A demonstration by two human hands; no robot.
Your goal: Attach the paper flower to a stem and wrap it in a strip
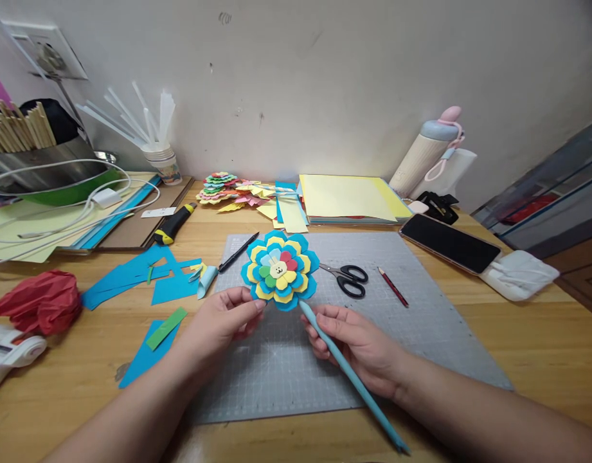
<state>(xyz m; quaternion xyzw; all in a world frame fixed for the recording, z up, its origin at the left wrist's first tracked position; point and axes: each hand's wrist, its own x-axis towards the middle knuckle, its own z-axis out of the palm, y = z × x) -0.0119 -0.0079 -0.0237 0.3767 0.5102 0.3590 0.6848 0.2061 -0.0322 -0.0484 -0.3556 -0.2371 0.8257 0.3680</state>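
Both bare forearms reach in from the lower corners, angled inward over a gray cutting mat (257, 386) on a wooden surface (541, 328). Between and just beyond the hands, a layered blue and yellow paper flower (279, 270) faces the camera, a small face drawn at its center. The left hand (235, 315) pinches its lower left edge, thumb on top and fingers curled beneath. The right hand (356, 344), palm turned partly up, grips a light blue paper stick (351, 376) near its upper end, which meets the flower's lower right edge; whether they are joined cannot be told. The stick slants down to the right. Black-handled scissors (352, 281) lie just beside the flower. Marks on a white slip (158, 212) farther left are too small to read.
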